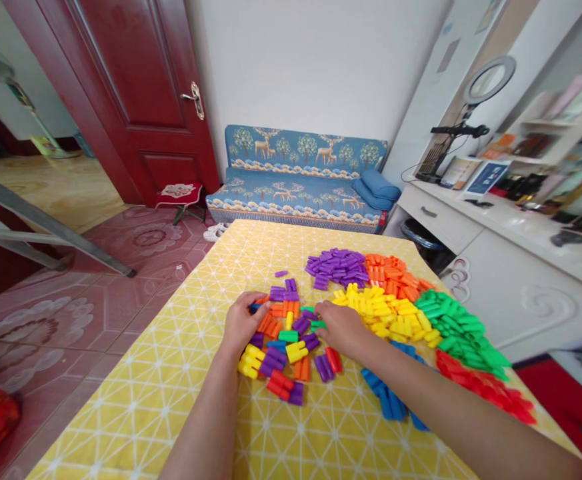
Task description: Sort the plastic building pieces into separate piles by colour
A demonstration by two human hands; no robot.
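A mixed cluster of bullet-shaped plastic building blocks lies between my hands, some joined in small groups: purple blocks (273, 357), a yellow pair (297, 351), orange blocks (269, 326) and a red block (333, 360). At the cluster's left edge, my left hand (242, 325) has its thumb and fingers closed around a dark blue block (255, 308), next to orange ones. My right hand (341, 325) reaches in from the right, palm down. Its curled fingers pinch at a green block (317, 325), partly hidden by the fingertips.
Sorted piles curve along the table's right side: purple (338, 267), orange (393, 275), yellow (381, 310), green (463, 330), red (481, 390) and blue (388, 393), partly under my right forearm. Beyond the yellow patterned tablecloth (271, 243) stands a blue sofa (291, 190). A white cabinet (521, 293) is at right.
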